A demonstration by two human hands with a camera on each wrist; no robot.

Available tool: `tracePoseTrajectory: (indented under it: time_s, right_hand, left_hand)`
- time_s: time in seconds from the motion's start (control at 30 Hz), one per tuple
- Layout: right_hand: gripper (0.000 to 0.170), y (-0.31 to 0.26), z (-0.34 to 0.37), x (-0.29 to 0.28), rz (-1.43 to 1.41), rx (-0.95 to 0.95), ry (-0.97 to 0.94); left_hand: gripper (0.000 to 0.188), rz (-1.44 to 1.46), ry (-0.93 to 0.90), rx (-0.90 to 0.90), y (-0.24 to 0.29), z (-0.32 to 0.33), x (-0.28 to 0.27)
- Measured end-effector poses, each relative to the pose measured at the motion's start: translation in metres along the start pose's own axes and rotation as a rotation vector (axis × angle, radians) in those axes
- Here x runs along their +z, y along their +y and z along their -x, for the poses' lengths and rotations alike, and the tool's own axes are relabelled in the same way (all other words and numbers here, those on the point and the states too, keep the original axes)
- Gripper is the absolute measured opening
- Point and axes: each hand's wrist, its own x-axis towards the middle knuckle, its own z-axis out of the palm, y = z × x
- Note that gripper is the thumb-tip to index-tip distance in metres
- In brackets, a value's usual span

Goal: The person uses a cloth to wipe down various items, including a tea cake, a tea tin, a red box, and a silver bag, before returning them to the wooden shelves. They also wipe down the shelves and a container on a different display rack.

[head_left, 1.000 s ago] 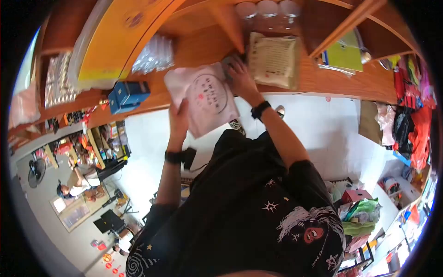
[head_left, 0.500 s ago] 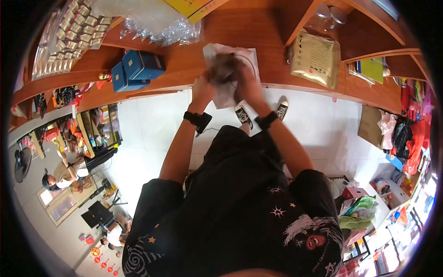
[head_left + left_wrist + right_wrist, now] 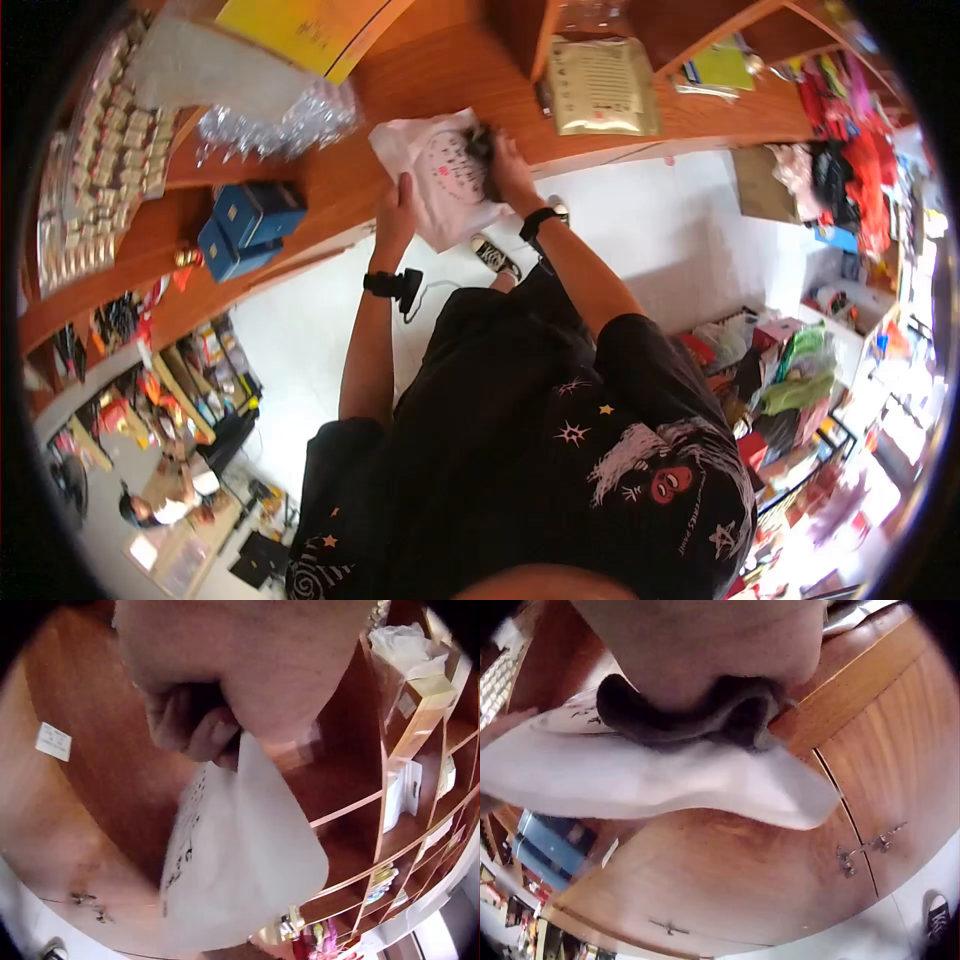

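- The left hand (image 3: 397, 215) has its fingers curled in and pinches an edge of the pale bag (image 3: 415, 150); the left wrist view shows the bag hanging from between the fingertips
- The right hand (image 3: 514, 176) touches a dark cloth (image 3: 480, 148) that lies against the printed face of the bag; its fingertips are hidden in the right wrist view, so how tightly they close on the cloth I cannot tell
- The pale bag lies at the front of the wooden counter (image 3: 430, 65), its lower corner out past the edge, between the two hands
- On the bag is a ring of dark characters with a small red mark near the middle; the characters are too small and slanted to read
- A gold packet (image 3: 600, 90) lies on the counter beyond the right hand, with columns of small dark print and a red mark, none of it legible
- A yellow box (image 3: 310, 35) with dark lettering, unreadable, lies beyond the clear plastic packaging (image 3: 285, 120)
- Two blue boxes (image 3: 240, 230) sit near the counter edge, left of the left hand
- A small white label (image 3: 54, 741) with printed lines, too small to read, is on the wood
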Motion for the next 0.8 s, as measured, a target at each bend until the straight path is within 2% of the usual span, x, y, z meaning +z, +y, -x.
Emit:
tracePoseTrajectory:
  time_s: [0.03, 0.07, 0.1, 0.17, 0.23, 0.27, 0.3, 0.33, 0.37, 0.43, 0.5, 0.53, 0.57, 0.6, 0.63, 0.7, 0.73, 0.77, 0.8]
  right_hand:
    - [0.053, 0.016, -0.003, 0.005, 0.241, -0.297, 0.138]
    - [0.054, -0.001, 0.007, -0.017, 0.206, -0.397, 0.092]
    - [0.063, -0.023, 0.02, -0.031, -0.07, -0.205, 0.029]
    - [0.053, -0.074, 0.02, -0.061, -0.333, -0.068, -0.045]
    - [0.045, -0.148, 0.007, -0.089, -0.537, -0.09, 0.002]
    - [0.043, -0.173, -0.009, -0.091, -0.571, -0.306, 0.066]
    - [0.041, -0.194, -0.025, -0.095, -0.462, -0.553, 0.155]
    - [0.04, -0.194, -0.04, -0.082, -0.435, -0.55, 0.112]
    - [0.039, -0.186, -0.056, -0.066, -0.411, -0.544, 0.072]
    - [0.036, -0.147, -0.077, -0.036, -0.315, -0.182, -0.152]
    - [0.036, -0.106, -0.079, -0.017, -0.381, -0.132, -0.044]
    - [0.037, -0.085, -0.078, -0.014, -0.203, -0.04, -0.119]
    - [0.04, -0.064, -0.071, -0.014, -0.141, -0.149, -0.077]
    - [0.042, -0.064, -0.064, -0.023, 0.074, -0.008, -0.161]
    - [0.042, -0.045, -0.055, -0.022, 0.073, -0.01, -0.168]
    - [0.038, -0.014, -0.039, -0.026, 0.311, -0.345, -0.072]
    - [0.038, -0.021, -0.032, -0.042, 0.311, -0.356, -0.073]
    - [0.031, -0.038, -0.025, -0.067, 0.134, -0.275, -0.147]
    - [0.025, -0.053, -0.017, -0.09, -0.042, -0.191, -0.233]
  left_hand:
    - [0.053, -0.001, 0.0, -0.046, 0.006, -0.003, -0.001]
    - [0.053, 0.012, 0.006, -0.06, 0.022, -0.002, -0.005]
    - [0.053, 0.024, 0.018, -0.039, 0.029, -0.005, -0.01]
    - [0.052, 0.058, -0.067, 0.032, 0.036, -0.012, -0.015]
    - [0.048, -0.015, -0.079, 0.031, 0.033, -0.017, -0.015]
    - [0.045, -0.052, -0.071, 0.163, 0.036, -0.018, -0.015]
    - [0.043, -0.095, -0.065, 0.292, 0.039, -0.017, -0.016]
    - [0.04, -0.037, -0.025, 0.352, 0.064, -0.012, -0.021]
    - [0.04, -0.048, -0.025, 0.341, 0.064, -0.014, -0.019]
    - [0.041, -0.136, -0.125, 0.038, 0.059, -0.022, -0.022]
    - [0.042, -0.28, -0.136, 0.029, 0.047, -0.022, -0.027]
    - [0.044, -0.248, -0.167, 0.029, 0.036, -0.022, -0.026]
    - [0.048, -0.21, -0.195, 0.032, 0.03, -0.022, -0.026]
    - [0.042, -0.225, -0.158, -0.002, 0.03, -0.023, -0.026]
    - [0.042, -0.225, -0.155, -0.008, 0.031, -0.025, -0.027]
    - [0.039, -0.022, -0.11, 0.209, 0.036, -0.034, -0.03]
    - [0.026, -0.26, -0.208, 0.214, 0.071, -0.036, -0.045]
    - [0.026, -0.258, -0.187, 0.209, 0.092, -0.041, -0.05]
    - [0.021, -0.329, -0.154, 0.418, 0.109, -0.042, -0.052]
